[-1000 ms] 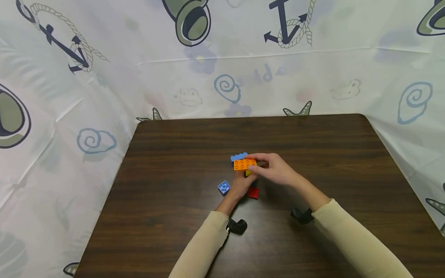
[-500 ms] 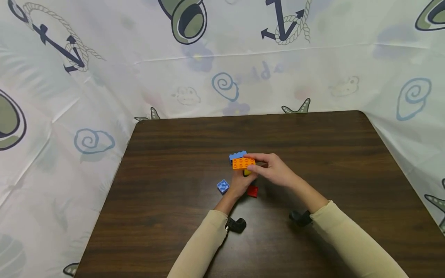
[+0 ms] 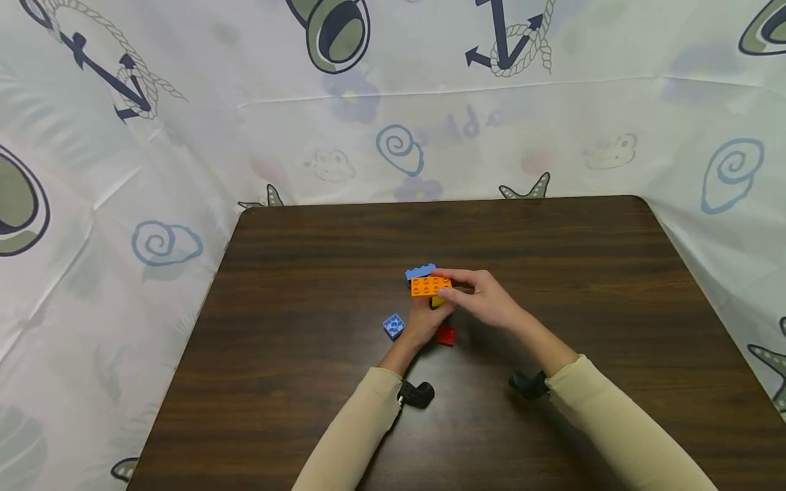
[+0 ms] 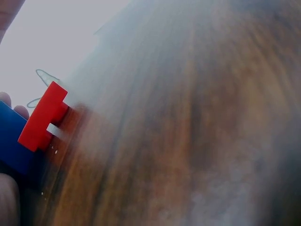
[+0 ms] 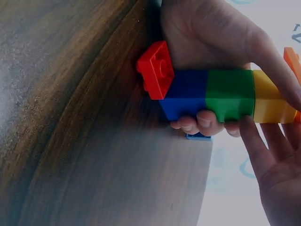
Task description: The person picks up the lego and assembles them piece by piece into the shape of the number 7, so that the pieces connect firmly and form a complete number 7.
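Note:
My left hand (image 3: 422,322) grips an upright stack of toy building bricks, its fingers curled round the blue brick (image 5: 186,94) and green brick (image 5: 230,92). A red brick (image 5: 157,70) forms the lower end, turned at an angle to the blue one, with two short projections facing the table in the left wrist view. Above the green comes a yellow brick (image 5: 265,87), topped by a wide orange brick (image 3: 426,287) with studs up. My right hand (image 3: 485,299) pinches the orange brick's right end between thumb and forefinger; other right fingertips lie along the yellow brick.
A small light blue brick (image 3: 394,326) lies left of my left wrist. Behind the stack is a longer light blue brick (image 3: 420,272), partly covered by the orange one. The dark wooden table (image 3: 295,382) meets a printed white sheet (image 3: 276,150) at its far edge.
Both hands keep their hold on the stack and the bricks stay put. Only a slight shift of the head view shows.

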`<state>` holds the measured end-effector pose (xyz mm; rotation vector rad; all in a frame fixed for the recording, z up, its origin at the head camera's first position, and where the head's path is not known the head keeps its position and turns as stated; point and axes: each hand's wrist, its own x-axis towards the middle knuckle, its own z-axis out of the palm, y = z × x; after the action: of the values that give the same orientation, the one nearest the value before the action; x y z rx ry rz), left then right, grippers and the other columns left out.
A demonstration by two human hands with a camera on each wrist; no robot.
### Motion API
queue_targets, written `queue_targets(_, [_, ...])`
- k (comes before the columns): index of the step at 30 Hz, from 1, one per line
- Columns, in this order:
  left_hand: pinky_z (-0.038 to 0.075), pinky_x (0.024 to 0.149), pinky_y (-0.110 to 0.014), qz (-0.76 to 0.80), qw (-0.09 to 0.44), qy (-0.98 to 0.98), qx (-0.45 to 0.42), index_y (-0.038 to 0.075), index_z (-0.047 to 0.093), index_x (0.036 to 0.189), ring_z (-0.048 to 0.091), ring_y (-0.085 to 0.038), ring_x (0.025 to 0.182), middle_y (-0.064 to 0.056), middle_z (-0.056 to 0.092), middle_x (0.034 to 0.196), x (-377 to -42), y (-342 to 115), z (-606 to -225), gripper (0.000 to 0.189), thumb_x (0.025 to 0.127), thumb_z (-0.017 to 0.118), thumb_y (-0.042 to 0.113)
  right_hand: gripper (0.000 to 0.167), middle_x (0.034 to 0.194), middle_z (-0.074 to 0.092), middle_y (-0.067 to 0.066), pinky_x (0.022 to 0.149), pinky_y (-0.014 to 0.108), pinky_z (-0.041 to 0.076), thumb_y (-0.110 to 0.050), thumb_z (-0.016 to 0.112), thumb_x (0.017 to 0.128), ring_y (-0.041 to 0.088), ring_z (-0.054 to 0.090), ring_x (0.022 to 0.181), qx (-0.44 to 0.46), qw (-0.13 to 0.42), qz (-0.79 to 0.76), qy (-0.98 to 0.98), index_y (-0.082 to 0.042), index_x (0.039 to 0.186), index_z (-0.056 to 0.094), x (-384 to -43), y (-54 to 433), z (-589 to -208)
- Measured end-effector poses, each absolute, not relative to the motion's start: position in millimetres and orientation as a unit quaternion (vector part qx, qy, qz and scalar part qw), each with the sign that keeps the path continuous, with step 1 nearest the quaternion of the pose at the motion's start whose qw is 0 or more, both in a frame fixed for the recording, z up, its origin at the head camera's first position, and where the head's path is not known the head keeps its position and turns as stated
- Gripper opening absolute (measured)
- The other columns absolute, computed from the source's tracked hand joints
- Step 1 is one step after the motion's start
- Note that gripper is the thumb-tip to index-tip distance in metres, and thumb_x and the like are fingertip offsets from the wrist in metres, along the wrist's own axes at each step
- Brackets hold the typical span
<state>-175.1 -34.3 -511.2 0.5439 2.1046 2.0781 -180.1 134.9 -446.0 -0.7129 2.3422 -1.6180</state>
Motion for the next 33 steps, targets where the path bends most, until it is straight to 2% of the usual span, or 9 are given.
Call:
queue_targets(7, [0.036,0.107,-0.038,0.682,0.083,0.706,0.174,0.002,0.035,0.144,0.047,-0.024,0.118,-0.017,0.045,0.135,-175.2,-34.2,-510.4,0.057,0.095,0.060,0.017,0.040,0.138,0.056,0.011,0.089,0.029,0.050,-0.016,0.061,0.098,0.024,0.059,0.108,-0.238,0.086,-0.550,0.796,-0.006,0.137,0.057,-178.9,134.4,-450.3])
queue_targets(14, [0.036,0.107,-0.037,0.673,0.087,0.714,0.176,0.002,0.033,0.146,0.046,-0.025,0.120,-0.019,0.044,0.138,-175.5,-33.2,-509.5,0.058,0.096,0.060,0.017,0.040,0.137,0.057,0.012,0.090,0.033,0.051,-0.015,0.060,0.099,0.025,0.061,0.107,-0.234,0.071,-0.553,0.797,-0.006,0.137,0.057,-178.0,135.0,-454.2])
queue_targets(19, [0.037,0.106,-0.036,0.674,0.093,0.709,0.185,0.002,0.032,0.146,0.047,-0.025,0.119,-0.020,0.043,0.138,-175.5,-33.4,-508.9,0.058,0.097,0.059,0.017,0.040,0.135,0.058,0.014,0.085,0.029,0.051,-0.014,0.058,0.100,0.027,0.059,0.102,-0.229,0.068,-0.563,0.791,-0.005,0.138,0.055,-176.6,134.3,-457.4])
queue_targets(25, [0.043,0.099,-0.033,0.670,0.051,0.711,0.208,-0.001,0.045,0.138,0.052,-0.017,0.108,-0.017,0.053,0.126,-176.6,-32.0,-510.2,0.052,0.096,0.062,0.024,0.038,0.129,0.061,0.012,0.081,0.030,0.050,-0.017,0.058,0.100,0.023,0.059,0.097,-0.227,0.046,-0.554,0.800,-0.008,0.138,0.057,-176.5,136.0,-463.3])
queue_targets(33, [0.044,0.097,-0.032,0.672,0.064,0.711,0.199,-0.003,0.043,0.136,0.051,-0.018,0.106,-0.025,0.050,0.127,-176.1,-32.3,-509.0,0.047,0.096,0.060,0.013,0.042,0.132,0.060,0.014,0.086,0.037,0.054,-0.016,0.066,0.096,0.029,0.063,0.107,-0.241,0.044,-0.541,0.805,-0.005,0.136,0.058,-176.8,135.4,-458.9])
